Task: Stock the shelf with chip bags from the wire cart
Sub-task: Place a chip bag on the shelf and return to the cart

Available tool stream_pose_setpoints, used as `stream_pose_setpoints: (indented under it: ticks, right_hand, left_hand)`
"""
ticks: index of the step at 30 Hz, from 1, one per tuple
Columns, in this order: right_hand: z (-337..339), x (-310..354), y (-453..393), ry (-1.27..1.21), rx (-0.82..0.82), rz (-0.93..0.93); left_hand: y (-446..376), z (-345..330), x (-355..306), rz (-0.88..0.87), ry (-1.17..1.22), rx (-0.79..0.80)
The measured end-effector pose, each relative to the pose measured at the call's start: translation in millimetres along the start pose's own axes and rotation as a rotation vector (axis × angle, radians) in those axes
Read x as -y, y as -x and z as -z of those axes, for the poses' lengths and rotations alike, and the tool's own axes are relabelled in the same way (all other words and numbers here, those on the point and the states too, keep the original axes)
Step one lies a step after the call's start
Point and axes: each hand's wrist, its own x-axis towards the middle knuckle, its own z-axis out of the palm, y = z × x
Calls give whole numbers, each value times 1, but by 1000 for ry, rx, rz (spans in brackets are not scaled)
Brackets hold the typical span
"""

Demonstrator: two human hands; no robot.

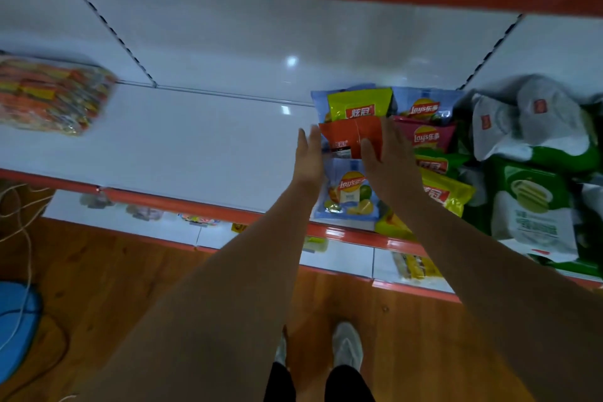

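Both hands reach onto the white shelf (182, 140), flanking an orange bag (350, 137) that lies there among other chip bags. Left hand (308, 160) is open, fingers straight and together, its palm edge beside the bag's left side; whether it touches is hard to tell. Right hand (388, 157) lies flat-fingered over the bag's right part, thumb on the bag's face, pressing or steadying rather than gripping. The step in hand looks like placement: squaring the orange bag into its column, behind a blue bag (347, 192) at the shelf's front and ahead of a yellow-green bag (359, 104) at the back. A second column of bags (430, 137) stands just to the right, and green-and-white bags (535, 206) fill the far right. The orange bag shows its seamed back, with its long axis seemingly running across the shelf, left to right. Next, the hands would likely let go and turn back for another bag; the cart is out of view, and the bare shelf to the left offers room for a fresh column.
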Motion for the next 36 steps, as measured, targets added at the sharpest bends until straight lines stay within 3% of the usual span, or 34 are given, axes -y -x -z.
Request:
stream_pose_setpoints:
  ticks: [5, 11, 13, 15, 19, 20, 26, 31, 36]
  right_hand:
    - [3, -10, 25, 62, -8, -7]
    - [39, -2, 62, 28, -104, -85]
    - [61, 6, 86, -7, -142, -127]
    - [88, 13, 117, -37, -210, -199]
    - [148, 6, 201, -106, -386, -422]
    - [159, 3, 218, -130, -413, -469]
    - [261, -57, 387, -188, -788, -796]
    - [328, -103, 558, -221, -1143, -1011]
    - [358, -134, 749, -324, -1479, -1213]
  left_hand:
    - [-19, -29, -16, -42, 50, 177]
    - [22, -21, -45, -135, -280, -42]
    - [63, -22, -52, -273, -302, -2]
    - [107, -31, -50, -271, -366, 73]
    - [190, -82, -30, -3, -395, 338]
    - [209, -96, -25, -5, -415, 373]
    - [379, -220, 18, -282, -732, 896]
    - [516, -313, 103, -396, -933, 1186]
    - [692, -359, 195, -437, -1077, 1574]
